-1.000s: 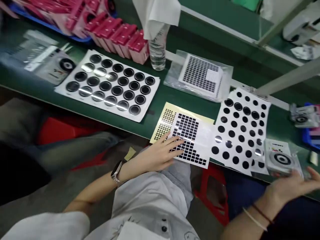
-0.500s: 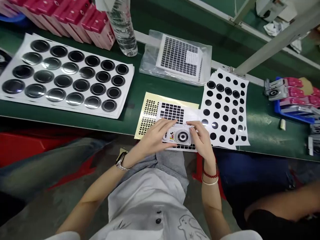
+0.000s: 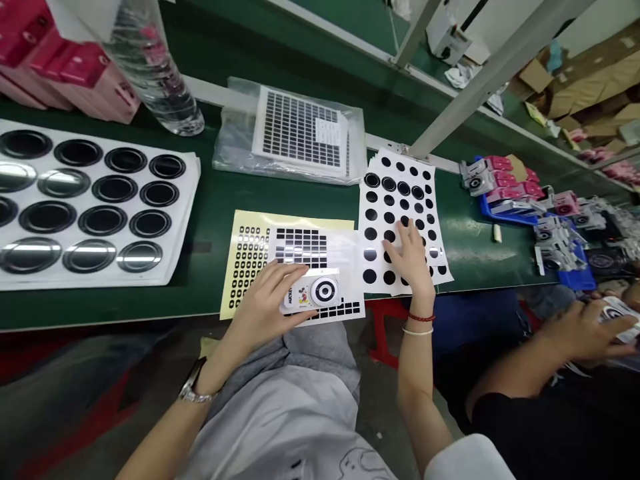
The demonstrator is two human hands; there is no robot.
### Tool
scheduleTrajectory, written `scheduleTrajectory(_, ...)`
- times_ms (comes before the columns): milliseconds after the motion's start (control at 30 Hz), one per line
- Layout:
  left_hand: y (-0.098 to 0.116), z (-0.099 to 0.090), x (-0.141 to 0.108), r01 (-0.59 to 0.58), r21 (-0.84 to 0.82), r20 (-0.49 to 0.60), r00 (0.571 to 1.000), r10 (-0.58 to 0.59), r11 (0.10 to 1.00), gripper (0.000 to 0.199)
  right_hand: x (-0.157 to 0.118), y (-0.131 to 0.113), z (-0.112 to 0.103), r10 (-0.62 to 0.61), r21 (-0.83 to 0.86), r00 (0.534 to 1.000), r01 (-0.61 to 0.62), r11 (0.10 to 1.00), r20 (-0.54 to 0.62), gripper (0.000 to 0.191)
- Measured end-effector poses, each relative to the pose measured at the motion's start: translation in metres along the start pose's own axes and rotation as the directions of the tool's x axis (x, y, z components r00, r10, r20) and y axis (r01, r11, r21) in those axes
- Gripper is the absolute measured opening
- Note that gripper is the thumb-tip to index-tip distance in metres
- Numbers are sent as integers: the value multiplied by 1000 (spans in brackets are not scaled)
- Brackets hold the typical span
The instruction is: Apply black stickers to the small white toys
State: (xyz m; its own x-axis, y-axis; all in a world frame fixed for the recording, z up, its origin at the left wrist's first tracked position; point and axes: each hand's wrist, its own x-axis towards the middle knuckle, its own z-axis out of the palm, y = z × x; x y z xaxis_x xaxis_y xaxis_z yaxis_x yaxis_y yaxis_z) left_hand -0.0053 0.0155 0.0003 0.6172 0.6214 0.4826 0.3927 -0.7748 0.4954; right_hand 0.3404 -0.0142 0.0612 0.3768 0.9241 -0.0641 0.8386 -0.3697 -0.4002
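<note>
At the near edge of the green table [image 3: 215,213], my left hand [image 3: 267,300] grips the left end of the white camera [image 3: 313,291] between thumb and fingers, over the square sheet [image 3: 346,250], which overlaps the yellow sheet [image 3: 254,219]. My right hand [image 3: 411,257] has its thumb and fingers parted over the dot sheet [image 3: 379,230], just right of the square one, while the disc sheets [image 3: 184,200] lie well to my left. Toward the far edge I see the bottle [image 3: 163,83] beside the pink cases [image 3: 113,97], then the clear bag [image 3: 237,137] and, far right, the blue tray [image 3: 486,207].
</note>
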Motion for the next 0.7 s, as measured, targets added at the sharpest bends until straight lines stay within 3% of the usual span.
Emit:
scheduleTrajectory(100,0,1,0,12,-12,-5,1000,-12,1000,68,2,9,-11,43,15,990,-46,999,136,74)
scheduleTrajectory(200,1,1,-1,-1,-64,-20,1000,0,998,70,-7,8,-17,21,1,999,-21,1000,39,59)
scheduleTrajectory(300,2,-1,-3,-36,-107,-41,999,32,994,64,-24,-13,-8,-164,44,974,173,984,-156,33)
scheduleTrajectory(367,2,-3,-5,-57,-146,-45,998,51,988,61,-33,-35,6,-312,156,936,337,929,-163,24)
scheduleTrajectory(433,1,-4,-6,-62,-195,-33,998,57,979,64,-37,-58,22,-401,232,910,415,880,-107,20)
scheduleTrajectory(567,2,-4,-6,-53,-195,5,998,55,979,68,-23,-91,49,-378,233,925,378,896,-45,23)
scheduleTrajectory(700,4,-2,-5,-32,-153,22,999,36,988,68,-5,-109,67,-259,169,962,270,948,-83,26)
